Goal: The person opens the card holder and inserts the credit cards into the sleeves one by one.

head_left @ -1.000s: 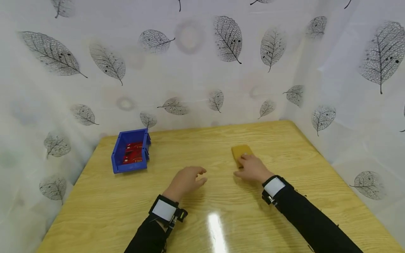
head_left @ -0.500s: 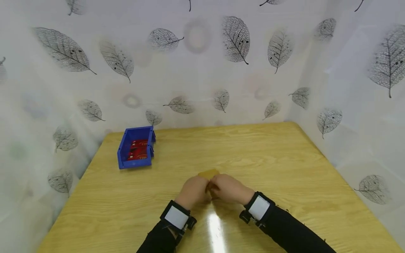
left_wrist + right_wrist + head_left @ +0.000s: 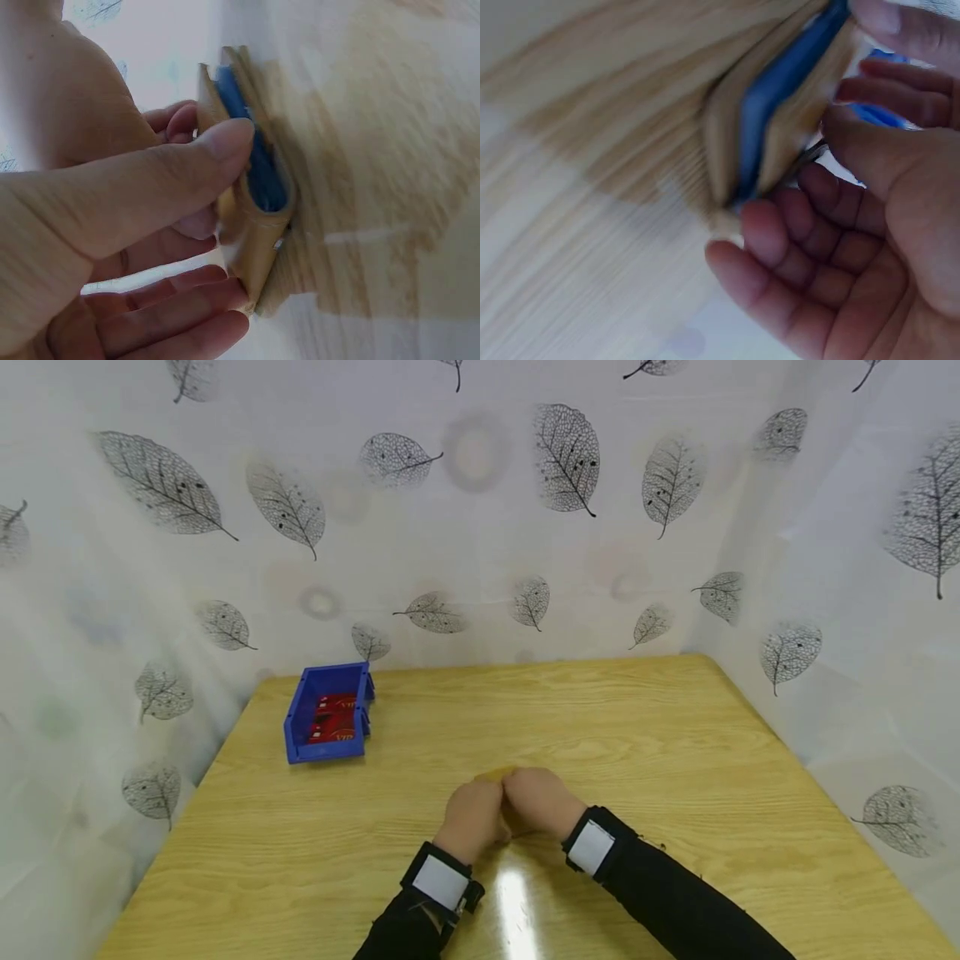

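Note:
A small mustard-yellow wallet [image 3: 496, 772] is between my two hands above the middle of the table, mostly hidden in the head view. The left wrist view shows its folded tan cover [image 3: 262, 244] with a blue layer [image 3: 266, 187] inside. My left hand [image 3: 471, 817] pinches the wallet, its thumb over the near cover edge. My right hand [image 3: 543, 800] grips the other side; in the right wrist view its thumb and curled fingers lie at the tan cover [image 3: 720, 139]. The wallet's cover stands slightly parted around the blue layer.
At the back left of the wooden table [image 3: 637, 735] sits a blue plastic bin [image 3: 324, 754]. Red cards [image 3: 333, 718] lettered VIP lie in it. A white leaf-patterned curtain [image 3: 480, 543] surrounds the table's back and sides.
My right hand has brought the wallet from the right side of the table to the middle. My left hand has taken hold of it too, and the hands have since drawn close together.

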`<action>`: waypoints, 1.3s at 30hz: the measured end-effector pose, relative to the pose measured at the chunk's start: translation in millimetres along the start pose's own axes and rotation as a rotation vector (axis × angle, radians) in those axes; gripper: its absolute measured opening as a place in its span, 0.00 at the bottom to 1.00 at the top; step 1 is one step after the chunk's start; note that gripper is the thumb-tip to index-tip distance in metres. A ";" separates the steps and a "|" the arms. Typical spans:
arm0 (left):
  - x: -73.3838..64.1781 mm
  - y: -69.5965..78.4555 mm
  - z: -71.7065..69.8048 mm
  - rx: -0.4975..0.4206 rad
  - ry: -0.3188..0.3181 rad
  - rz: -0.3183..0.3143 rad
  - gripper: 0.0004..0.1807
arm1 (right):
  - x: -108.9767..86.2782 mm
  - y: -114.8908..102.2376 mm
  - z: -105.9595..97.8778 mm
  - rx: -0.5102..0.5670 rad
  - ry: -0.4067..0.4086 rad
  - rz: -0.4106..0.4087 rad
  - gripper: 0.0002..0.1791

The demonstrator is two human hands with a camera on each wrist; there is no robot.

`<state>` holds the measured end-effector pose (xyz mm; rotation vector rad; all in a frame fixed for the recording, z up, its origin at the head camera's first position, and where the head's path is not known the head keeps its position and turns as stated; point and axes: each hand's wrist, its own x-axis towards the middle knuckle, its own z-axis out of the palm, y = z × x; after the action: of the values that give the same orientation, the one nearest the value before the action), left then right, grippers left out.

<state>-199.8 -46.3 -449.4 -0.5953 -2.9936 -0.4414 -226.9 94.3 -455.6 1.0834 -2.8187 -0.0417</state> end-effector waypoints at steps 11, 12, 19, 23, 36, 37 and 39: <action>5.1 -2.1 1.4 -0.004 -0.055 -0.048 0.26 | -2.5 23.0 -3.1 0.270 0.011 0.032 0.15; 6.3 -1.7 0.7 0.012 -0.061 -0.049 0.26 | -5.3 28.9 -4.2 0.318 0.032 0.072 0.16; 12.1 7.2 1.9 0.032 -0.014 -0.099 0.35 | -31.5 61.8 -3.3 0.283 -0.016 0.330 0.18; 16.6 26.8 17.0 0.045 0.053 -0.214 0.42 | -38.9 62.1 4.2 0.234 -0.099 0.339 0.15; 5.4 -29.6 -24.2 -0.462 0.072 -0.344 0.16 | -25.2 58.3 4.2 0.256 -0.221 0.414 0.13; 1.9 -36.6 -25.2 -0.442 0.105 -0.349 0.16 | -25.1 58.9 3.7 0.259 -0.232 0.419 0.13; -1.7 -47.2 -22.1 -0.342 0.162 -0.348 0.14 | -24.5 61.2 3.2 0.251 -0.235 0.419 0.14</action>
<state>-216.3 -95.1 -441.0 -0.0401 -2.8813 -0.9846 -250.0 156.1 -457.0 0.5279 -3.2729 0.2443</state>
